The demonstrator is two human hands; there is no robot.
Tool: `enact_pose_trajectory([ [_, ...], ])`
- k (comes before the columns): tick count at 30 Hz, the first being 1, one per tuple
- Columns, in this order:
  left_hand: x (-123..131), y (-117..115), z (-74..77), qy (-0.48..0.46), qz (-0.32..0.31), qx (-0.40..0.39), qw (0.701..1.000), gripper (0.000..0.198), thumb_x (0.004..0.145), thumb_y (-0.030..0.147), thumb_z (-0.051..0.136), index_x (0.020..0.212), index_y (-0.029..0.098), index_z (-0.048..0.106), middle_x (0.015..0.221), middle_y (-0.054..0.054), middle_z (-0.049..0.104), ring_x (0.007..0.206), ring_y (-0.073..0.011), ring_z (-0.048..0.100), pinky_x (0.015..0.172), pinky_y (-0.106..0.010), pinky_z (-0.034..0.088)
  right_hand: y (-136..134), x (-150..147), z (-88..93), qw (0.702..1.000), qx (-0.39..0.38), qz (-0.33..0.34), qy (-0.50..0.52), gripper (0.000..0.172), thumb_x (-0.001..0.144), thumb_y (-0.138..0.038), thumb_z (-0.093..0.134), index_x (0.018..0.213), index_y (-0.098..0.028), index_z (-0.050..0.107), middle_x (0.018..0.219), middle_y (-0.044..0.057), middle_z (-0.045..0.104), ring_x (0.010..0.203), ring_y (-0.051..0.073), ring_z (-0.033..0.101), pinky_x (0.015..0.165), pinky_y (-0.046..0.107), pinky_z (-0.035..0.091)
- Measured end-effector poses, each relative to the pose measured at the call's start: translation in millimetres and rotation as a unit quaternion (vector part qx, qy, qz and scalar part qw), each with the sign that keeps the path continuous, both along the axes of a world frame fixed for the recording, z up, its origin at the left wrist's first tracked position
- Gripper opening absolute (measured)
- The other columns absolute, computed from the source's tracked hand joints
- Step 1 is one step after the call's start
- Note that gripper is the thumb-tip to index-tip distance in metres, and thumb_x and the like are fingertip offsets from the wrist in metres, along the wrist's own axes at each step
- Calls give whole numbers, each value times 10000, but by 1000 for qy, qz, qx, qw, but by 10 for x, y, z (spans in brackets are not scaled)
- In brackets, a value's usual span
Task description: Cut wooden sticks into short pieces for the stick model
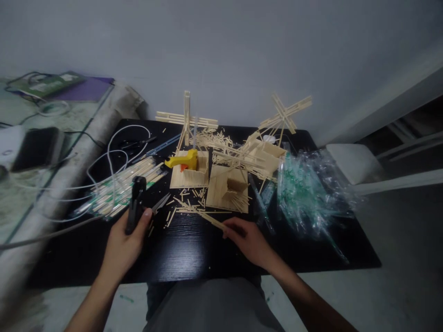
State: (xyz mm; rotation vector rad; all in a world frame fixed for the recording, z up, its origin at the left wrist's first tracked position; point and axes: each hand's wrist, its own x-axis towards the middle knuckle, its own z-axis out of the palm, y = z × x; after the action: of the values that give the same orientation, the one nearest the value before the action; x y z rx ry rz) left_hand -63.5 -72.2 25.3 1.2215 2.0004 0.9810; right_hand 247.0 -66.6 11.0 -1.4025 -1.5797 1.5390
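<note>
My left hand [124, 244] is closed around black-handled scissors [135, 205], with the pointed metal blades aimed up and to the right. At the front of the black table, my right hand [247, 240] pinches the near end of a few thin wooden sticks [212, 220]. Their far ends reach into short cut stick pieces [195, 196] lying between the two hands. Just beyond stand two square stick-built bases, a left base [176, 179] and a right base [216, 196]. A yellow glue gun [185, 160] rests on the left one.
Bundles of sticks in plastic wrap [121, 186] and white cables [109, 159] lie at the left. Crumpled clear-and-green plastic wrappers [308, 193] cover the table's right side. Two cross-shaped stick structures, a left cross [187, 117] and a right cross [285, 113], rise near the wall.
</note>
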Motion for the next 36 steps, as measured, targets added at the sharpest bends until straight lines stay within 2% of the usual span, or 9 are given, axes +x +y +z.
enact_pose_trajectory([
  [3,41,-40,26,47,-128,-39,990,453,809,670,664,804,217,652,618,20,603,534,-167,543,525,-259,434,-7,-16,-6,1000,4,-2,2,212,975,-369,637,982,-194,756,788,1,728,785,176,671,729,270,469],
  [5,44,-51,42,71,-173,-54,981,438,833,654,630,813,218,670,608,24,611,519,-167,553,526,-258,435,-10,-28,-1,1000,9,-6,-1,206,971,-362,640,946,-195,758,772,-2,720,770,173,665,726,270,465],
  [9,1,-48,46,111,-101,-22,988,458,875,659,554,825,218,669,615,9,638,523,-182,572,514,-263,435,-9,-29,18,1000,6,-6,5,211,970,-373,639,953,-201,760,777,0,720,774,176,665,724,271,467],
  [13,54,-67,26,122,-196,-47,972,382,895,594,554,866,234,678,612,0,674,496,-196,601,534,-279,448,-7,-30,14,1000,3,-7,12,207,959,-375,645,939,-199,753,761,-3,712,761,175,660,720,273,463],
  [15,94,-74,24,133,-217,-44,966,345,905,551,535,896,238,681,610,-2,679,462,-196,587,538,-286,452,-8,-35,12,1000,1,-9,8,212,956,-379,644,918,-200,750,754,-3,708,751,175,654,717,276,461],
  [24,153,-51,-12,137,-215,-57,965,348,943,555,509,927,245,668,593,3,667,447,-217,599,543,-307,470,12,-21,7,1000,-6,-8,6,228,953,-396,638,907,-195,737,744,-2,693,750,177,645,719,278,460],
  [29,165,-90,-39,115,-209,-78,968,399,958,603,507,1023,244,669,822,-36,772,638,-240,716,616,-306,528,20,-14,18,999,2,-28,17,292,973,-468,619,946,-196,722,737,-5,668,717,164,616,696,276,459],
  [32,264,-152,-44,114,-234,-72,963,366,980,566,503,1086,252,657,920,-46,789,805,-261,758,702,-317,568,23,-51,55,999,5,-44,31,347,976,-524,609,962,-195,718,729,-6,651,671,152,587,654,270,450],
  [36,442,-228,-55,98,-293,-38,950,397,1007,464,515,1345,270,593,1276,-73,751,1146,-278,732,982,-386,569,45,-132,116,998,13,-40,46,334,970,-515,617,980,-200,727,730,-1,663,680,157,603,656,271,460],
])
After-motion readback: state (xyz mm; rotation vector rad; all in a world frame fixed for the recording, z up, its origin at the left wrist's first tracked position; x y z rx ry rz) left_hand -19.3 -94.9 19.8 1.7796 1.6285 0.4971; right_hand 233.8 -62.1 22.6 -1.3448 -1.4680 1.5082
